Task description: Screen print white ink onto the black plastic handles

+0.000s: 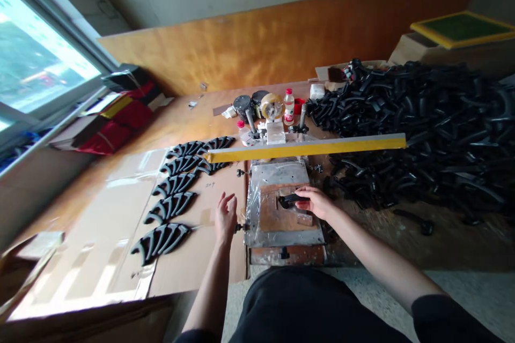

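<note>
My right hand grips one end of a black curved plastic part, which is over a small board on the metal base plate. Its far end points left; whether it touches the board I cannot tell. My left hand is raised just left of the plate, fingers loosely bent and apart, with nothing visible in them. To its left, similar black parts lie in fanned rows on flat cardboard. A large heap of loose black parts covers the right side of the table.
A long yellow and grey bar spans above the back of the plate. Behind it stand a roll of tape, a red-capped bottle and dark jars. Red and black boxes sit by the window. Small black knobs stick out from the plate.
</note>
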Motion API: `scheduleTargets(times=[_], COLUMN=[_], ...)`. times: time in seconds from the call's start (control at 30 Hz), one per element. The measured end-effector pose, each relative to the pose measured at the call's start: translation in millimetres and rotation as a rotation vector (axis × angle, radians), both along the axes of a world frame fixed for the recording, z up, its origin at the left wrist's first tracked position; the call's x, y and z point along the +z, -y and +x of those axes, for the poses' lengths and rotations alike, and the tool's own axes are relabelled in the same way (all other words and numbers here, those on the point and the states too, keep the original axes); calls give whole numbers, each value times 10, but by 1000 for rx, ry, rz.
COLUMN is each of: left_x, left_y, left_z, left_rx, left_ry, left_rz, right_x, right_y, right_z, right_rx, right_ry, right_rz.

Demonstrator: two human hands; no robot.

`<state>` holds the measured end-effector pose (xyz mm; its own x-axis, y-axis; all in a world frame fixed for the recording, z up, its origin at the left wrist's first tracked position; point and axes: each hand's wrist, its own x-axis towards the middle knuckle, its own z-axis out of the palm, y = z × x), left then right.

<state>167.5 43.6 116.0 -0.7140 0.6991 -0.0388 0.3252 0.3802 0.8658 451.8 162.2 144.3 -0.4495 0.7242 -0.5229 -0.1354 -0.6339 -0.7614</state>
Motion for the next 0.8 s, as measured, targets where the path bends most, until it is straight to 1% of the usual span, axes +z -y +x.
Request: scheduleTargets(times=[0.07, 0.1, 0.13, 0.17, 0.23, 0.3, 0.37, 0.4, 0.47, 0.53, 0.6, 0.63, 0.67, 0.7, 0.73, 0.77, 0.8], left_x=[44, 56, 65, 73, 110, 212, 413, 552, 880, 1222, 1507, 1609, 1680, 1717, 1720, 1691, 1630], left_y=[5, 22, 45, 70, 108, 99, 18, -53, -240, -453, -630, -686, -712, -704, -663, -591, -494], left_z=[38, 43, 40, 32, 11, 5, 36, 69, 169, 300, 434, 491, 536, 567, 584, 587, 581], left_rx=[1, 1, 2, 5, 14, 24, 26, 15, -34, -101, -194, -239, -275, -298, -302, -291, -283], left_ry=[7, 6, 5, 3, 3, 2, -2, 0, 27, 87, 185, 238, 281, 309, 325, 335, 348], left_rz=[20, 25, 29, 32, 39, 60, 111, 154, 284, 427, 509, 522, 524, 520, 510, 491, 450], right_x=[-78, -112, -137, -152, -148, -108, -61, -48, -58, -123, -215, -255, -283, -295, -287, -262, -222], right_y=[42, 62, 82, 101, 138, 166, 176, 173, 155, 137, 132, 133, 132, 121, 95, 49, -22], right_z=[-126, -144, -137, -111, -32, 29, 22, -13, -136, -290, -411, -436, -428, -380, -291, -161, 1], right_rx=[21, 46, 88, 146, 283, 400, 443, 459, 538, 700, 851, 881, 876, 837, 746, 623, 491], right_ry=[77, 167, 288, 431, 723, 945, 1055, 1050, 941, 797, 712, 688, 661, 629, 603, 593, 598], right_rz=[-2, 55, 160, 310, 681, 995, 1210, 1311, 1526, 1689, 1739, 1727, 1699, 1650, 1562, 1441, 1307])
